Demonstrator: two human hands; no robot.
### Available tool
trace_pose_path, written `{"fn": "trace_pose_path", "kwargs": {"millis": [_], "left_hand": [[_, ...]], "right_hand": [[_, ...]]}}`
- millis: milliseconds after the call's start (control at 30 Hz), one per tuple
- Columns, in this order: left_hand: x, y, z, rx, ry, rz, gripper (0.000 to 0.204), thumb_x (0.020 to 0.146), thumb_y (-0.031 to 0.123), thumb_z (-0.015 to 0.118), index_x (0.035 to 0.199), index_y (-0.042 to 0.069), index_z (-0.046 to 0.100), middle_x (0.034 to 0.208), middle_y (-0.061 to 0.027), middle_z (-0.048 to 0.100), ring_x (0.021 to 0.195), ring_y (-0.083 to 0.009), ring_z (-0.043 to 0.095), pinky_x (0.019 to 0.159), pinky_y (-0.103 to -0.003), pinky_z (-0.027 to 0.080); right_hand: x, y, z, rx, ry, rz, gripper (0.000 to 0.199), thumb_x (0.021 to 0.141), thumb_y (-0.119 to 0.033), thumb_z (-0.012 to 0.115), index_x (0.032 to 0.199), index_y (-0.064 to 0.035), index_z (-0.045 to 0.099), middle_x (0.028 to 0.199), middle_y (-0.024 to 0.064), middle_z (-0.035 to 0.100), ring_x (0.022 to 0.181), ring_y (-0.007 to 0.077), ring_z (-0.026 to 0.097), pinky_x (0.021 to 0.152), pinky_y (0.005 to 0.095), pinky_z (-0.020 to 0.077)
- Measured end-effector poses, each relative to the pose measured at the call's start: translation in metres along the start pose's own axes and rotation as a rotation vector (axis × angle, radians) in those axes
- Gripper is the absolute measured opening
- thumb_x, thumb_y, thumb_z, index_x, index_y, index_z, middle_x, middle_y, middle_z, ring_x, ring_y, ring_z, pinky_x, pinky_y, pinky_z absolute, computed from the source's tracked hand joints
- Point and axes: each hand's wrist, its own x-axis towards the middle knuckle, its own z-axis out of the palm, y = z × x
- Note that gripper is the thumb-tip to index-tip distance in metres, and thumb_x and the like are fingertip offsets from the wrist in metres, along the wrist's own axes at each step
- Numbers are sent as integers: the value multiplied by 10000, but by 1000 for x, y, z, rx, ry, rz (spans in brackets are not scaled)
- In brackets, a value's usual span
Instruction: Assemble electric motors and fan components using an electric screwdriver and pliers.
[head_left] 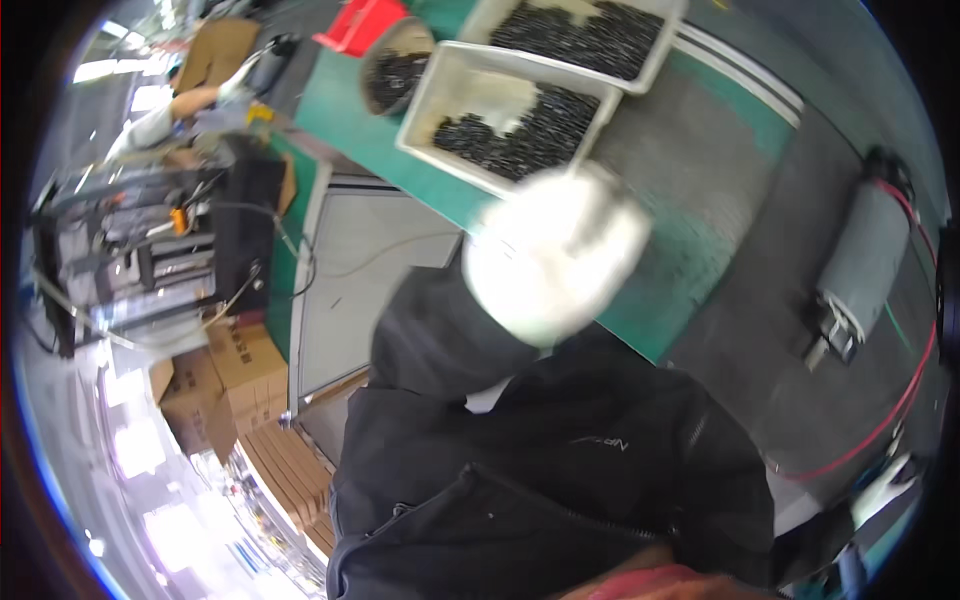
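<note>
A white-gloved hand, my left hand [555, 255], is raised over the near edge of the green-topped table [690, 215], its dark sleeve coming in from the left. Motion smears the glove, so its fingers cannot be made out. Just beyond it stands a white plastic bin [425, 125] part filled with small dark pieces [545, 130]. Far off at the lower right is my right hand [885, 492], also in a white glove, stretched out to the side. Something dark lies at its fingers, near the end of a red hose [900, 400]; whether it is gripped is unclear.
A second white bin [655, 75] of dark pieces, a round tub [375, 80] and a red tray [360, 25] stand farther back. A grey cylinder [865, 265] is at the right. Cardboard boxes [245, 365] and a machine [150, 250] fill the left. Another person's arm [190, 105] shows upper left.
</note>
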Motion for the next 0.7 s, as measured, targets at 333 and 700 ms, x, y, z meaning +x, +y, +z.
{"fn": "trace_pose_path", "kwargs": {"millis": [333,700], "left_hand": [[63,-254,-91,808,-52,-549,372,798,340,626,1060,79,669,1032,-190,657,994,-327,619,891,-401,475],[83,-285,-72,691,4,-458,390,789,350,560,1001,36,652,992,-231,647,937,-388,616,844,-442,474]], "right_hand": [[-31,22,30,-209,-21,-136,493,973,-406,461,1236,0,558,1166,171,606,1020,312,585,891,371,456],[-80,-100,-22,605,-131,330,481,986,-303,452,1387,-42,412,1415,122,431,1185,284,526,932,365,466]]}}
